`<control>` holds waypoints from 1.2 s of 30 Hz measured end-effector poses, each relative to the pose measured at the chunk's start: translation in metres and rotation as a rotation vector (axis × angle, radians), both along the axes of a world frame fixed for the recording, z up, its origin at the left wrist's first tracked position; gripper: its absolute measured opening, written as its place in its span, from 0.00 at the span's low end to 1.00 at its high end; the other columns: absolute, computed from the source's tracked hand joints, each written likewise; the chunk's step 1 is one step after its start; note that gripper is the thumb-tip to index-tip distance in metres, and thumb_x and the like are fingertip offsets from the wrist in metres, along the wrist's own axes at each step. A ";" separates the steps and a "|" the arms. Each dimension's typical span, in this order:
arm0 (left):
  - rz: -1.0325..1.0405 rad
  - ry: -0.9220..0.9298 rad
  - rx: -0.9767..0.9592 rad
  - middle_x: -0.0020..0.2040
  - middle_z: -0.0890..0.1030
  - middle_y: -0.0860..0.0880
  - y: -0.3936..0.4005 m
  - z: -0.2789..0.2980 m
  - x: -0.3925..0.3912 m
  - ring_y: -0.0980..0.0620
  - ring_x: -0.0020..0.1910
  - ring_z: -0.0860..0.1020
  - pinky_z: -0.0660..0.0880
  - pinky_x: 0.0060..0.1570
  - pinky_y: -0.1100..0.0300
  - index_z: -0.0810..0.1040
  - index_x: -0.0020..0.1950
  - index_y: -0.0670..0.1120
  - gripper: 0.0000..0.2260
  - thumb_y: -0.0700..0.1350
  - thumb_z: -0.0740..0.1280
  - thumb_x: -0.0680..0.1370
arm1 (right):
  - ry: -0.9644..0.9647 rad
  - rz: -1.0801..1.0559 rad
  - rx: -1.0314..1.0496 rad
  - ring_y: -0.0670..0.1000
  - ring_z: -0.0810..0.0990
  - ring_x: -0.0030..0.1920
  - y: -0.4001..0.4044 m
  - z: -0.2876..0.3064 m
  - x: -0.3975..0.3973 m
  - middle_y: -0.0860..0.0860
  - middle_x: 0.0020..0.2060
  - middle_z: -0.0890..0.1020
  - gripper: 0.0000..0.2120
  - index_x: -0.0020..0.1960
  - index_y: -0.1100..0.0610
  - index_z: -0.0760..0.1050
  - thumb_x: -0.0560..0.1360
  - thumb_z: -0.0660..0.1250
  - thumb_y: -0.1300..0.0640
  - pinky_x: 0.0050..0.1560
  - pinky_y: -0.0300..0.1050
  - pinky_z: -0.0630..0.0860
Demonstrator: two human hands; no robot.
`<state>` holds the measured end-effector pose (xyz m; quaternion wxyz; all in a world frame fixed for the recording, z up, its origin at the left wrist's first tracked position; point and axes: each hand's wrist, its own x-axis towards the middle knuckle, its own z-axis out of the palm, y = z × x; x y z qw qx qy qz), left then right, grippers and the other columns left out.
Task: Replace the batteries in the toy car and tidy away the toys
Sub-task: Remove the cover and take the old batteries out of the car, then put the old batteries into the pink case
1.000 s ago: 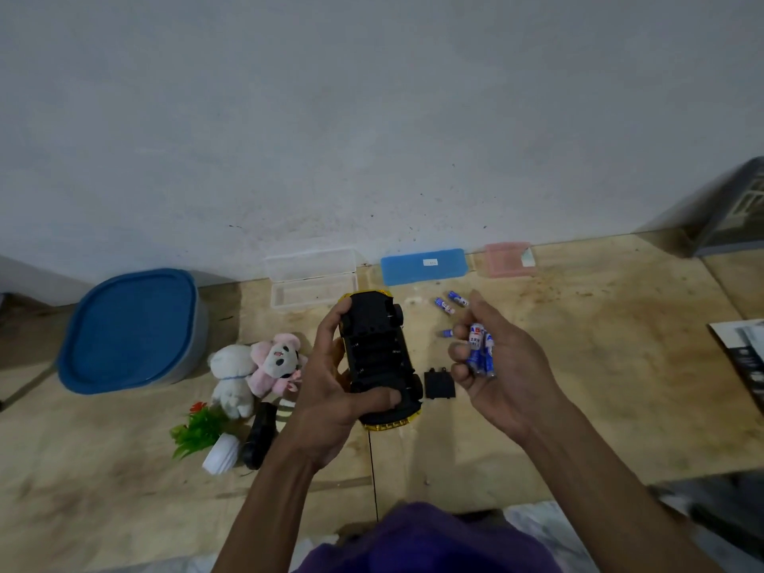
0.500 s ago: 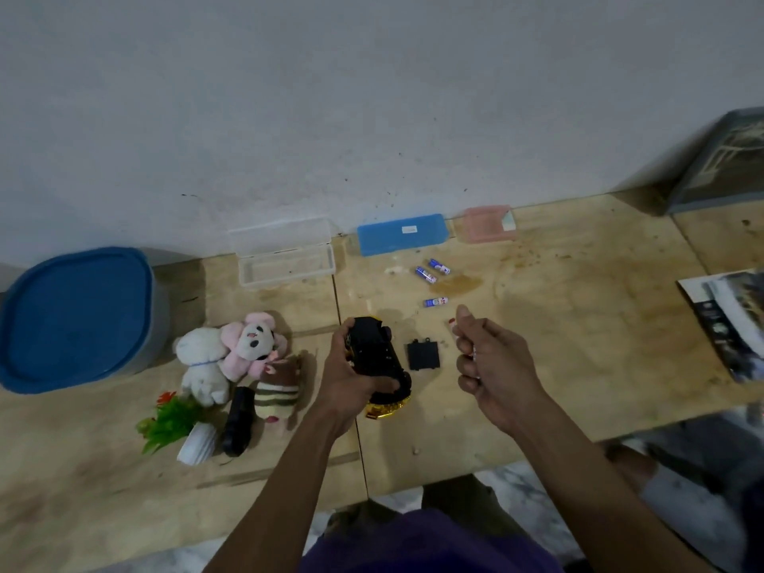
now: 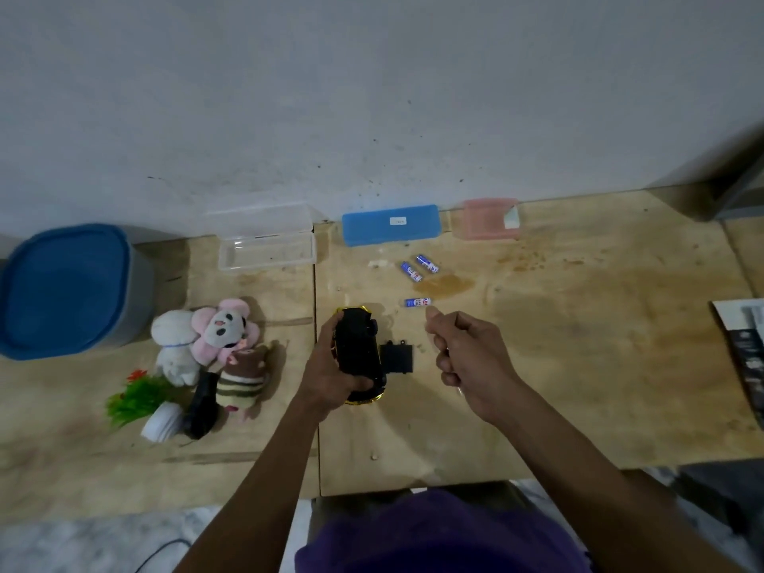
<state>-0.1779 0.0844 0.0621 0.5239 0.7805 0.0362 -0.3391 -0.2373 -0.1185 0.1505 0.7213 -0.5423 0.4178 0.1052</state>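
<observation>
The left hand (image 3: 330, 368) holds the toy car (image 3: 359, 353) upside down just above the tabletop (image 3: 578, 366), fingers wrapped around its sides and thumb across the rear end. That keeps the black underside facing up, where the battery bay would be reached. The small black cover (image 3: 397, 357) lies flat on the tabletop, touching the car's right side, likely set there so it stays close for refitting.

The right hand (image 3: 471, 361) hovers to the right of the car with its fingers curled inward into a loose fist. Whether it holds anything inside I cannot tell. Its thumb tip is just beside a single battery (image 3: 417, 302) lying on the wood. Two more batteries (image 3: 418, 268) lie side by side farther back, near the blue case (image 3: 390, 225).

The stuffed toys (image 3: 206, 341) sit in a huddle to the left, not yet tidied, beside a blue-lidded tub (image 3: 62, 291) that looks a likely place for them.
</observation>
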 end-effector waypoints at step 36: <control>-0.245 -0.564 0.469 0.67 0.78 0.42 -0.269 -0.031 0.081 0.41 0.68 0.73 0.72 0.65 0.47 0.67 0.78 0.46 0.26 0.45 0.68 0.81 | 0.145 -0.204 -0.152 0.48 0.69 0.24 -0.185 -0.112 0.085 0.49 0.28 0.76 0.05 0.47 0.55 0.84 0.76 0.72 0.54 0.20 0.37 0.63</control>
